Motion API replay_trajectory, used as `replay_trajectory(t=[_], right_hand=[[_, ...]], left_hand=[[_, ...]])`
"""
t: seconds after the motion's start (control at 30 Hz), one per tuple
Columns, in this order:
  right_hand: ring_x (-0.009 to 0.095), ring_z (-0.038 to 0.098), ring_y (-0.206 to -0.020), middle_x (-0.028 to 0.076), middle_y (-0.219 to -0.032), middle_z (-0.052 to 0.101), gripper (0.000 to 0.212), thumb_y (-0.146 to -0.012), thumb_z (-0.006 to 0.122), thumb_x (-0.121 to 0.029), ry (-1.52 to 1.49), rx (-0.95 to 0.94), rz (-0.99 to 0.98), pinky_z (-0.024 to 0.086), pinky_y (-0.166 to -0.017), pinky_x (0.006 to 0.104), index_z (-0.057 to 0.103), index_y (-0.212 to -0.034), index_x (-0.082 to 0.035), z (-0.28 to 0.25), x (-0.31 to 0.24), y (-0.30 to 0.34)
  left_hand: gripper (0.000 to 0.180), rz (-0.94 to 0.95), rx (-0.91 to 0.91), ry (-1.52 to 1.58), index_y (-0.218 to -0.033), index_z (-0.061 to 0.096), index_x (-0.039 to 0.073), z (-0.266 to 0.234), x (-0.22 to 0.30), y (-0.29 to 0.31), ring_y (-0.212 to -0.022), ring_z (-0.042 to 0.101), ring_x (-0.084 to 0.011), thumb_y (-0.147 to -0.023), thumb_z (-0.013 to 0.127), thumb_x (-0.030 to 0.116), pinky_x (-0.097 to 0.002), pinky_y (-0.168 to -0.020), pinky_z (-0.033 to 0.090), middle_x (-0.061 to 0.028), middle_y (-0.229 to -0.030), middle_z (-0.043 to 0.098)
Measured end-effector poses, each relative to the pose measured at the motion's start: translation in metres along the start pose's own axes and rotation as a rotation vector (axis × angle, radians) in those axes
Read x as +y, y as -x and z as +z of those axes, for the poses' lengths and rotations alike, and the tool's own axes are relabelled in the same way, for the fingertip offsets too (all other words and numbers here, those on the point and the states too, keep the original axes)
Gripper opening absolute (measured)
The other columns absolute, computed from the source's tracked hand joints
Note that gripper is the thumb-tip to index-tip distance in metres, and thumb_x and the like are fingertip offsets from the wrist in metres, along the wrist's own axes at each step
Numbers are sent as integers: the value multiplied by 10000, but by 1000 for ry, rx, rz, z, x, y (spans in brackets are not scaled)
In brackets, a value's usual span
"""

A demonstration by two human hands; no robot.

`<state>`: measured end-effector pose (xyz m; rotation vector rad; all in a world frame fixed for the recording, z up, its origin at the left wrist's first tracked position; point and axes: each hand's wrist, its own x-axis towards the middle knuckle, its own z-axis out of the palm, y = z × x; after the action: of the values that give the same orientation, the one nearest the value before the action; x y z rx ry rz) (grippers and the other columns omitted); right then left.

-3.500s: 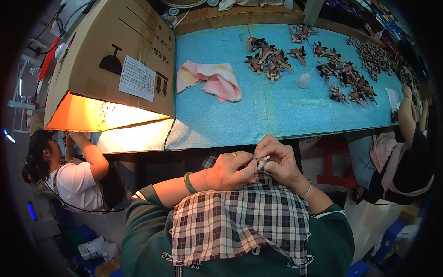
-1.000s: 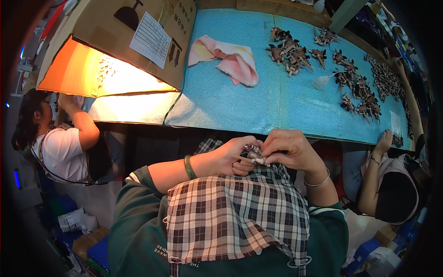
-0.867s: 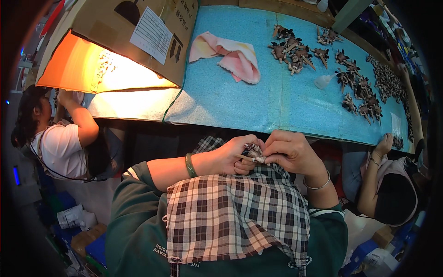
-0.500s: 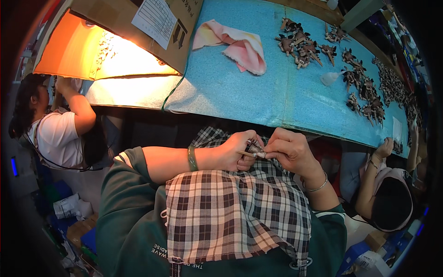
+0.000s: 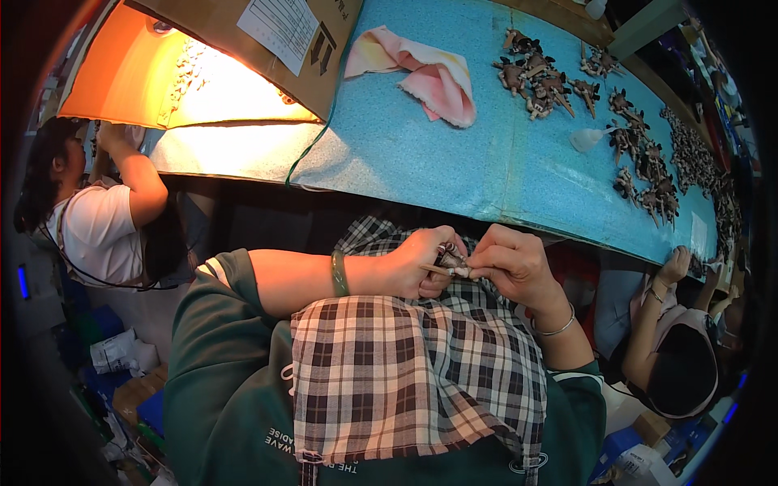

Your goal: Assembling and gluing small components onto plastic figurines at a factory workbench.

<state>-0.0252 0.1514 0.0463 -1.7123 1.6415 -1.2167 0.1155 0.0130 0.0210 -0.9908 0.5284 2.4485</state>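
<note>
Just off the table's near edge, above my lap, my left hand is closed round a small brown figurine. A tan pointed piece of it sticks out to the left, over my fingers. My right hand pinches at the pale end of the same figurine from the right. Whether a tiny separate part sits between those fingertips, I cannot make out. Similar brown figurines lie in loose groups on the blue table, toward the back right.
A carton, lit brightly inside, stands at the left. A pink cloth and a small clear squeeze bottle lie on the table. One person sits at the left, another at the right. A checked apron covers my lap.
My hands keep the same hold on the figurine, with only slight finger shifts. The view has tilted a little, and the person at the right leans slightly differently.
</note>
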Motion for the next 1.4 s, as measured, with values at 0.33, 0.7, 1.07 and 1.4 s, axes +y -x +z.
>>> replay_trajectory(t=[0.33,0.7,1.07,1.4], right_hand=[[197,594,-599,63,-740,575,159,-684,774,-53,-10,7,-35,451,-500,290,658,-792,-44,-1,-1,-1],[189,591,-593,58,-733,574,146,-689,771,-58,11,25,-69,450,-494,286,656,-779,-45,-1,-2,0],[192,592,-593,57,-739,575,144,-700,768,-68,14,31,-71,452,-496,287,653,-785,-51,-2,-2,2],[191,596,-602,62,-748,585,152,-689,777,-66,-5,40,-27,458,-510,287,667,-793,-50,-6,-1,3]], left_hand=[[267,61,-30,-33,-929,495,51,3,0,0,-317,316,-126,-973,293,221,-252,-299,240,-64,-524,448],[303,63,-49,-42,-950,511,75,2,-1,0,-330,338,-118,-1008,279,260,-230,-302,267,-63,-542,468],[227,100,2,-43,-917,479,29,8,-1,1,-295,301,-134,-932,293,158,-281,-282,212,-75,-510,444],[271,47,-87,-13,-945,518,77,4,0,-3,-327,324,-117,-992,314,248,-233,-306,252,-59,-542,474]])
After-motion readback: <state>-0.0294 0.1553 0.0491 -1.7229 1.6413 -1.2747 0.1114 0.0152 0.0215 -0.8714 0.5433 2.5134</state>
